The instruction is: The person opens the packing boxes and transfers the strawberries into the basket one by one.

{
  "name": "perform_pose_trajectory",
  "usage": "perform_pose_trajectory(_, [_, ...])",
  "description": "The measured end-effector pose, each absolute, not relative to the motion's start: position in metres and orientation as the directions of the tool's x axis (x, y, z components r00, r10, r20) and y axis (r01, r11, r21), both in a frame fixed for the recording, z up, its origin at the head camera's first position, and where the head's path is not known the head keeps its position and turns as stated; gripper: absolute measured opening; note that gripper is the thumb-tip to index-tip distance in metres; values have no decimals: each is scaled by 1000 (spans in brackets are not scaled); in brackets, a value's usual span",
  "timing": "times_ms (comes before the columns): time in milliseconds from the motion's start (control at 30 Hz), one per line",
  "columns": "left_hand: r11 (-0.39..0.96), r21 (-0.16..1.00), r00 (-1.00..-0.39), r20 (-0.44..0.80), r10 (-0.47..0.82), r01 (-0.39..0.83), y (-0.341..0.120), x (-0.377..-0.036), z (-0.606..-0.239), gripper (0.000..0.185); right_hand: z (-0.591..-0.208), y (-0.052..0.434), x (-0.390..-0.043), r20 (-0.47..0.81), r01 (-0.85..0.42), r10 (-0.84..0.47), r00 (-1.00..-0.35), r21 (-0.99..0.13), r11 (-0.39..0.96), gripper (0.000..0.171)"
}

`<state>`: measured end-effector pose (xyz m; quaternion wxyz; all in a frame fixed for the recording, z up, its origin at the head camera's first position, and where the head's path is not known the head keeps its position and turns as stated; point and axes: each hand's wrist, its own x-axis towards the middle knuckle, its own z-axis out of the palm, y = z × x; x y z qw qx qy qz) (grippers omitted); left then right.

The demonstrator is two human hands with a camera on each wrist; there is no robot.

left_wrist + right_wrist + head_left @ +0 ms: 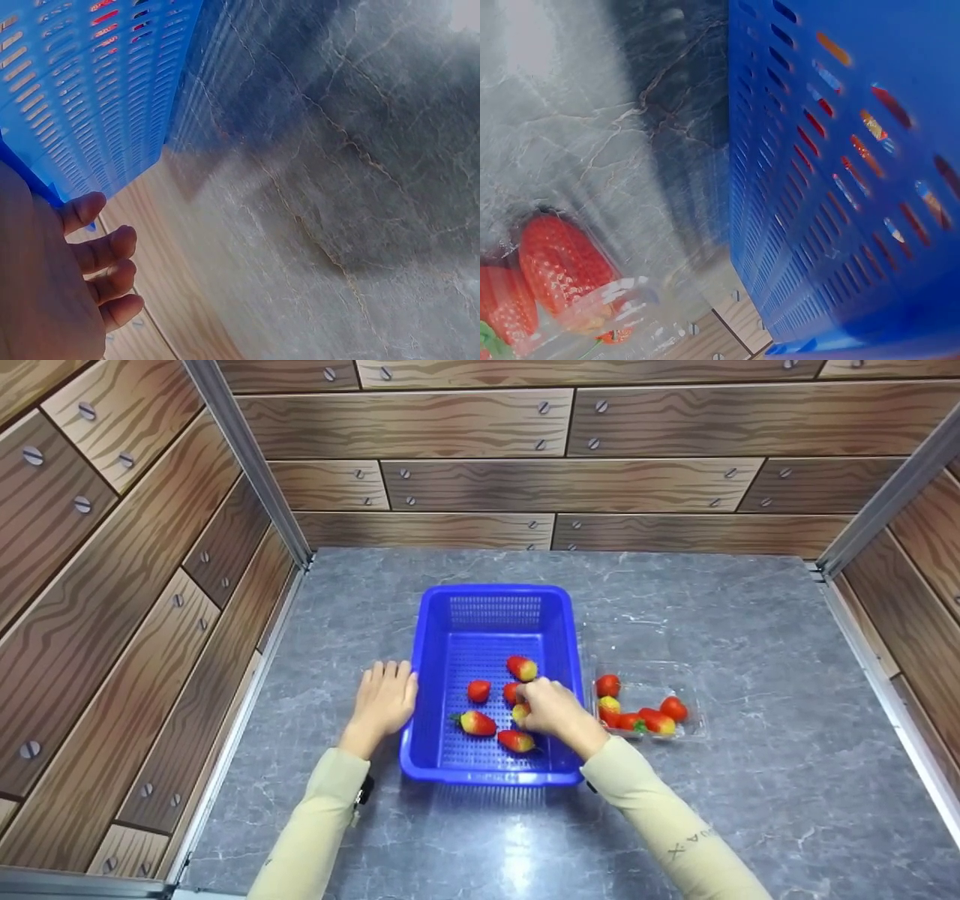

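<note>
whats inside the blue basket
Strawberries lie on the basket floor, about six showing. The right hand reaches in among them and may cover more.

**Plastic, stone and printed wood**

The basket point(495, 607) is bright blue plastic, smooth and faintly glossy, its floor and walls slotted with fine holes. The tray point(694, 720) beside it is thin clear plastic, shiny and crinkled at the rim. The strawberries point(637, 716) have a waxy, pitted skin with a dull sheen. The bench point(712, 615) looks like grey veined marble, polished enough to throw back the lamp. The walls point(112, 607) carry a flat wood-grain print with drawn screw heads, framed by matt metal posts point(247, 457). The sleeves point(675, 825) are soft, matt beige cloth.
</note>
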<state>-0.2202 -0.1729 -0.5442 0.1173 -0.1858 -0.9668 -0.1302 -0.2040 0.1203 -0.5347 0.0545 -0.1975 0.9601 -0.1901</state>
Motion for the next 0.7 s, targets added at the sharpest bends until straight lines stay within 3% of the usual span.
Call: perform_pose_trajectory(700, [897, 216, -906, 274, 322, 384, -172, -219, -544, 26, -547, 117, -204, -18, -365, -399, -917, -369, 855, 16])
